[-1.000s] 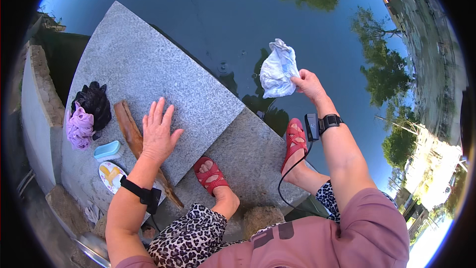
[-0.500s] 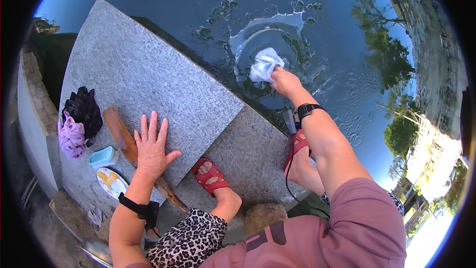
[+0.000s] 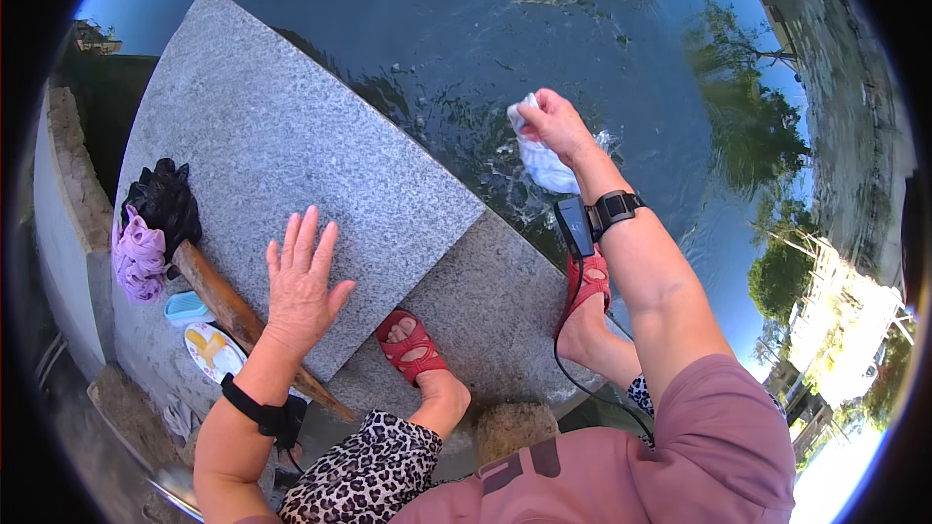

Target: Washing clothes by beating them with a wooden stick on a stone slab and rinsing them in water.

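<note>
Over the water, my right hand point(image 3: 558, 128) pinches one end of a wet white cloth point(image 3: 546, 167). The cloth hangs from my fingers, its lower end at the rippling surface. My left hand point(image 3: 303, 291) is open, palm down with fingers spread, at the grey stone slab point(image 3: 282, 126); whether the palm presses on it I cannot tell. Partly under my left wrist lies a long wooden bat point(image 3: 225, 299). Beside the bat are a light-blue scrubbing brush point(image 3: 187, 309) and a white oval dish point(image 3: 229, 359) with yellow pieces of soap point(image 3: 206, 342).
A crumpled purple cloth point(image 3: 140, 257) and a black plastic bag point(image 3: 163, 204) sit at the slab's left edge. A lower stone step point(image 3: 505, 301) carries my feet in red sandals point(image 3: 412, 349). Water point(image 3: 427, 29) borders the slab's far side; a low wall point(image 3: 73, 252) stands at left.
My right hand has lifted, drawing the cloth up, and the splash ring has faded to ripples. The bat's far end has shifted left toward the black bag. My left hand stays spread.
</note>
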Tool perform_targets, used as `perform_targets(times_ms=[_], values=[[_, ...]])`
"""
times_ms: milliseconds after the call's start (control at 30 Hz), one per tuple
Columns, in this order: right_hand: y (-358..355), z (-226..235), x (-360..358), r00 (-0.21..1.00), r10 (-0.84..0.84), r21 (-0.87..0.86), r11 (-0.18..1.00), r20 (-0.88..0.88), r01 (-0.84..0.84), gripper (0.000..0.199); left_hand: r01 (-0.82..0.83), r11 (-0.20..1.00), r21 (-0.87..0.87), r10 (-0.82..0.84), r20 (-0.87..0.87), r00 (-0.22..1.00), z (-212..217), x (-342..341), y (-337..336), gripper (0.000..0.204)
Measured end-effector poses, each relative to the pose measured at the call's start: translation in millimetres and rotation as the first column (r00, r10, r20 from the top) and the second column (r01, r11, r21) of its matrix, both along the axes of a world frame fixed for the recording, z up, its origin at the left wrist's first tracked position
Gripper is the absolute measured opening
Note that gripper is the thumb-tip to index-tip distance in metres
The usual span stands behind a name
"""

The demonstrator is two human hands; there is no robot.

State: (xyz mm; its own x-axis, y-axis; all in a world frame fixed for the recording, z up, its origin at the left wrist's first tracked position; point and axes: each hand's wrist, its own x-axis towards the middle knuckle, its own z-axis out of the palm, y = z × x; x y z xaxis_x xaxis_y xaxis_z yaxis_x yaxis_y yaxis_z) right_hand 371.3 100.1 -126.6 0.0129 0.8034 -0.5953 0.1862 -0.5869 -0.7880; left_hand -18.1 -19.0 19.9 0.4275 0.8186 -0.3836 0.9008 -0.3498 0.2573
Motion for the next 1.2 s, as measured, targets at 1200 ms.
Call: perform_targets(times_ms=[1200], values=[[-132.4,-61.1,196.7,0.470,0.205,-0.323,0.928,0.859,0.186,0.033,-0.120,0.956,0.267,0.071,0.185,0.980,-59.1,67.1,18.6,0.063]])
